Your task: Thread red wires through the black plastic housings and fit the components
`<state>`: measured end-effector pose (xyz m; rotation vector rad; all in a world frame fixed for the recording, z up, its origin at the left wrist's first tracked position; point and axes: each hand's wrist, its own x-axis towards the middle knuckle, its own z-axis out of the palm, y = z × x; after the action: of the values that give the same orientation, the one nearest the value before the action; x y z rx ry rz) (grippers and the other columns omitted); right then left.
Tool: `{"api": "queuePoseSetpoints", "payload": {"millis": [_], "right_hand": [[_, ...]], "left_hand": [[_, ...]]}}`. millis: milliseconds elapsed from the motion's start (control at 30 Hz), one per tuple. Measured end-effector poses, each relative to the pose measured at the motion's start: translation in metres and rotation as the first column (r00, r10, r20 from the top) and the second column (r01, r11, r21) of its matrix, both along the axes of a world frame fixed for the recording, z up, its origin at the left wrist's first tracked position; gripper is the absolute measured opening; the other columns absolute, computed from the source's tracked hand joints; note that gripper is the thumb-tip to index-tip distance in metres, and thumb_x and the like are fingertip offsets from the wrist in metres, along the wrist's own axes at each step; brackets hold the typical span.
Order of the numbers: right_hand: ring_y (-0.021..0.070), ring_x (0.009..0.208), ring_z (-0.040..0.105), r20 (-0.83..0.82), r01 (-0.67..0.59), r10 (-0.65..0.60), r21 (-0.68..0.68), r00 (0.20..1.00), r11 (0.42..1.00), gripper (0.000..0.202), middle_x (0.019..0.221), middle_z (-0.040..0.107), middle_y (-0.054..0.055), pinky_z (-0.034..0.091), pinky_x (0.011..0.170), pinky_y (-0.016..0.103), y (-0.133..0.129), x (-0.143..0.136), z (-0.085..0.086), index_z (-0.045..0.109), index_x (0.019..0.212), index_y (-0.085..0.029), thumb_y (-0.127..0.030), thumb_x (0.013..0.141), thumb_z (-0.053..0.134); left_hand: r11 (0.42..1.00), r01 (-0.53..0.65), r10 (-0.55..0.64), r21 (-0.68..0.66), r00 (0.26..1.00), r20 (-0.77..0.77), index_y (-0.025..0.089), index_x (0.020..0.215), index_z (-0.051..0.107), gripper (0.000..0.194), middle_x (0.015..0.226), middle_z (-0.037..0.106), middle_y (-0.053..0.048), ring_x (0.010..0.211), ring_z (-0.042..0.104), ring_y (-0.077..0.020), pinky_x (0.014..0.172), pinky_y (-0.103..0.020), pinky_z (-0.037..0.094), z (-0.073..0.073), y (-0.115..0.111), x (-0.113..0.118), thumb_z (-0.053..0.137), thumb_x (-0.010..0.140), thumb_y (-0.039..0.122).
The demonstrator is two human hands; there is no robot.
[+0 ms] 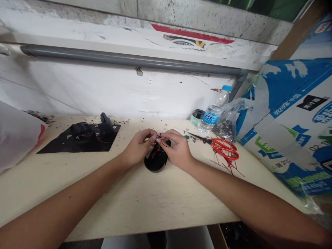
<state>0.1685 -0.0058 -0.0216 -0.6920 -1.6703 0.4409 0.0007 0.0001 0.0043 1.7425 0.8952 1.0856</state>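
My left hand (138, 147) and my right hand (181, 148) meet above the middle of the table, thumbs and fingers pinched together. Between the fingertips is a small wired part (158, 137), too small to make out fully. Thin red and black wires (157, 148) run from it down to a rounded black plastic housing (156, 163). This housing lies on the table below my hands, its upper part partly covered by them. My left fingers close on the small part, while my right fingers pinch its wires close by.
Orange-handled scissors (220, 147) lie at right beside loose red wires (228, 165). Behind stand a water bottle (211, 116), a tape roll (196, 117) and a bag of small dark parts (227, 124). More black housings (81, 130) sit on a black sheet (58, 143) at left. Blue-white cartons (290, 114) border the right.
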Motion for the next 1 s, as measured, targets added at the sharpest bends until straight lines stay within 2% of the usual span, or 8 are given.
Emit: {"api": "queuePoseSetpoints", "payload": {"millis": [200,467,1000], "right_hand": [[0.0161,0.077,0.063,0.019,0.015,-0.014,-0.033,1.0,0.999,0.012,0.083,0.066,0.002,0.053,0.071,0.032,-0.0009,0.0015,0.0012,0.076,0.094,-0.024,-0.019,0.089,0.066],[0.0166,0.079,0.064,0.045,0.026,-0.024,-0.04,0.999,0.999,0.012,0.085,0.068,0.003,0.053,0.071,0.032,0.0007,0.0021,-0.0022,0.077,0.094,-0.024,-0.02,0.089,0.067],[0.016,0.077,0.064,0.009,0.021,-0.02,-0.052,1.0,0.998,0.011,0.083,0.069,0.002,0.054,0.071,0.032,-0.0012,0.001,-0.0024,0.078,0.094,-0.025,-0.022,0.088,0.069]], "left_hand": [[0.998,-0.028,0.029,-0.058,0.999,0.016,0.017,0.087,0.062,0.024,0.085,0.065,-0.005,0.08,0.061,-0.0195,0.071,-0.031,0.049,-0.0015,0.0006,-0.0016,0.062,0.084,0.041],[0.999,-0.05,0.05,0.008,0.998,-0.042,0.016,0.084,0.064,0.022,0.081,0.066,-0.004,0.077,0.061,-0.0186,0.074,-0.031,0.048,0.0008,-0.0004,-0.0024,0.06,0.087,0.037],[0.992,-0.081,0.089,0.092,0.993,-0.081,0.015,0.087,0.072,0.023,0.088,0.074,-0.007,0.085,0.066,-0.0217,0.08,-0.033,0.05,0.0016,0.0007,-0.0037,0.062,0.088,0.036]]}}
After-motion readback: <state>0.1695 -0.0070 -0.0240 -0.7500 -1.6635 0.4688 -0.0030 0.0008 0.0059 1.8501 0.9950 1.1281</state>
